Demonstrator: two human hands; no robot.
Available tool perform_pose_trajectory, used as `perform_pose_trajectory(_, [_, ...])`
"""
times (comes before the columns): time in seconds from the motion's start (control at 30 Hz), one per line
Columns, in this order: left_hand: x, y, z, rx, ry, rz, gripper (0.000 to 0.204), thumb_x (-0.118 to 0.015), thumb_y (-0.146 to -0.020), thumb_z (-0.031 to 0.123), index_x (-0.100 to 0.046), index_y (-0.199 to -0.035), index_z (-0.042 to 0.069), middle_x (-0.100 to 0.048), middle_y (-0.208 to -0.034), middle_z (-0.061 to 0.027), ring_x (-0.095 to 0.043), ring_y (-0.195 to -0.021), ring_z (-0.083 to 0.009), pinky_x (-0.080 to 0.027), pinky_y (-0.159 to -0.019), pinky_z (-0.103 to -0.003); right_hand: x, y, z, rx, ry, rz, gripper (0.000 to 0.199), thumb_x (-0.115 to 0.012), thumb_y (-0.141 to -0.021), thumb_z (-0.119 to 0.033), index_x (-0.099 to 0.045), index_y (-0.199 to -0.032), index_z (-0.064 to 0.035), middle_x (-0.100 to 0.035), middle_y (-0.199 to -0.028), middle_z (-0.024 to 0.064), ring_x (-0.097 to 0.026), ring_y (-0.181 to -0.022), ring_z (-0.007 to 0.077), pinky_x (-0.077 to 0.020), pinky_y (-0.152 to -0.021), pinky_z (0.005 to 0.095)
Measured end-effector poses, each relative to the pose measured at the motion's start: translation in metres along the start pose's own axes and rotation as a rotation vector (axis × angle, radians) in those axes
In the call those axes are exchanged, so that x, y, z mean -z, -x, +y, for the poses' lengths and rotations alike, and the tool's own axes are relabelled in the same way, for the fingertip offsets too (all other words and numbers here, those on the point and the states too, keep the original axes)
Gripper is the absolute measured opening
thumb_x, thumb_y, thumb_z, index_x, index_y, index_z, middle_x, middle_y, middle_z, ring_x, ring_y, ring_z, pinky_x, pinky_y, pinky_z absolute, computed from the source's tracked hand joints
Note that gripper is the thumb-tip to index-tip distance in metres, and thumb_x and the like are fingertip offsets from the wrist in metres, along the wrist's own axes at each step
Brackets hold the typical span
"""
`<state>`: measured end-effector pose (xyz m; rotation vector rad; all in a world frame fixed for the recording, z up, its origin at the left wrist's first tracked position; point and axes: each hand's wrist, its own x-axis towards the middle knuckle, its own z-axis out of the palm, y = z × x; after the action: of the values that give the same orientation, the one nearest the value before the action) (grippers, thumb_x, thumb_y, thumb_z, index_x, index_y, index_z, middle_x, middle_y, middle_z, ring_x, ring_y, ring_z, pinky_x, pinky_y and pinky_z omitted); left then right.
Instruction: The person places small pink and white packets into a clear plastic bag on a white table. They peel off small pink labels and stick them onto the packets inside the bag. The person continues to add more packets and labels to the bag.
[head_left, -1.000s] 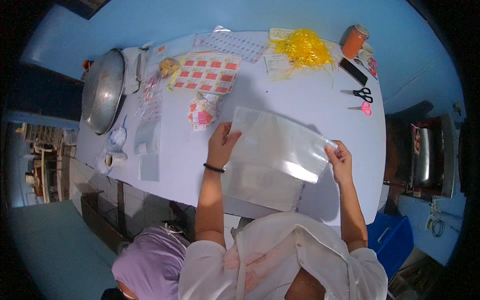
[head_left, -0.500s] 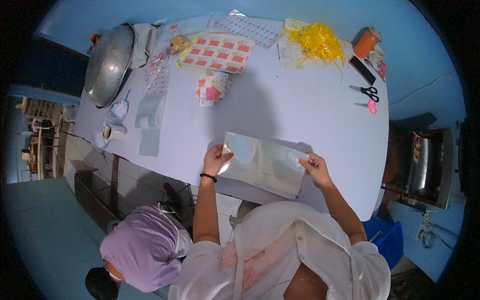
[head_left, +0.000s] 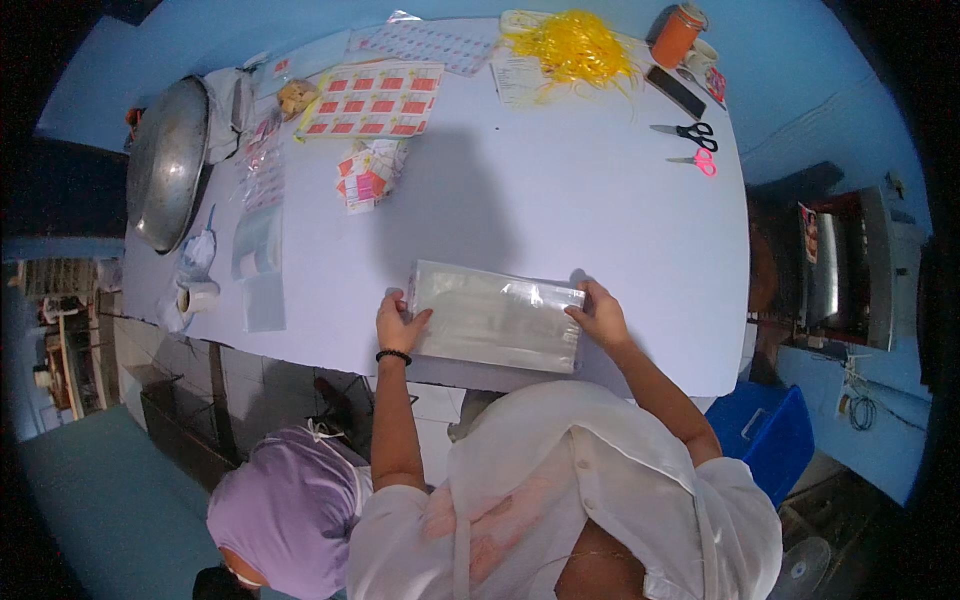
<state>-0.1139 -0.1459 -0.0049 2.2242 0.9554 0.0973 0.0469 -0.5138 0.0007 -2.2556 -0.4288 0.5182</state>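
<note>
Clear plastic sheeting (head_left: 495, 325), near edge of bench (head_left: 600, 220); left hand (head_left: 402, 322), grip clamped on its left end; right hand (head_left: 600, 315), grip clamped on its right end; black scissors (head_left: 699, 138), pink scissors (head_left: 706, 163), right side

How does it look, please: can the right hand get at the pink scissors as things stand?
Probably yes: only bare tabletop separates the right hand from the pink scissors, though that hand holds clear plastic.
</note>
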Motion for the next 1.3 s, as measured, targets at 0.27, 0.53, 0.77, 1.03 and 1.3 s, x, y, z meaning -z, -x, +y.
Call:
perform_pose_trajectory(0.27, [-0.021,-0.013,0.016,0.021,0.143,-0.312,0.067,-0.079,-0.081,0.031,-0.051,-0.131,-0.005,-0.062,-0.122,-0.0242,-0.064,-0.109,-0.0362,-0.05,-0.093,-0.041,0.026,-0.007,-0.02,0.04,0.139,-0.213,0.052,-0.083,-0.072,-0.019,-0.063,-0.117,-0.0041,-0.065,-0.104,0.0166,-0.062,-0.101,0.0347,-0.0491,-0.09,0.0425])
perform_pose_trajectory(0.53, [-0.066,-0.084,0.146,-0.399,0.072,-0.366,0.061,-0.074,-0.086,0.034,-0.051,-0.129,-0.002,-0.064,-0.122,-0.024,-0.061,-0.116,-0.0381,-0.048,-0.098,-0.043,0.059,-0.008,0.035,-0.206,-0.308,-0.029,0.027,-0.08,-0.079,-0.007,-0.066,-0.101,0.0006,-0.065,-0.088,0.0052,-0.06,-0.082,0.015,-0.0488,-0.075,0.0299])
perform_pose_trajectory(0.77, [-0.125,-0.168,0.261,-0.596,0.003,-0.463,0.047,-0.071,-0.085,0.017,-0.055,-0.126,0.002,-0.063,-0.125,-0.0185,-0.058,-0.119,-0.0386,-0.047,-0.099,-0.044,0.085,-0.037,0.085,-0.217,-0.211,0.304,0.032,-0.079,-0.081,-0.009,-0.067,-0.107,0.0038,-0.067,-0.099,0.0122,-0.064,-0.093,0.0211,-0.0503,-0.084,0.0328])
perform_pose_trajectory(1.03, [-0.185,-0.103,0.288,-0.695,0.095,-0.84,0.03,-0.071,-0.081,0.01,-0.062,-0.109,0.008,-0.061,-0.115,-0.0133,-0.056,-0.108,-0.0368,-0.046,-0.092,-0.047,0.09,-0.017,0.075,-0.2,-0.245,0.44,0.045,-0.075,-0.087,-0.028,-0.066,-0.118,0.0033,-0.069,-0.103,0.0176,-0.067,-0.097,0.0267,-0.0515,-0.089,0.0367])
perform_pose_trajectory(1.3, [-0.207,0.062,0.263,-1.128,-0.135,-0.463,0.039,-0.072,-0.078,0.024,-0.06,-0.111,0.008,-0.059,-0.119,-0.0121,-0.054,-0.114,-0.0327,-0.043,-0.095,-0.046,0.092,0.005,0.063,-0.483,-0.847,0.303,0.036,-0.053,-0.104,-0.028,-0.064,-0.13,-0.0051,-0.067,-0.101,0.0013,-0.061,-0.085,0.0089,-0.0541,-0.072,0.0258])
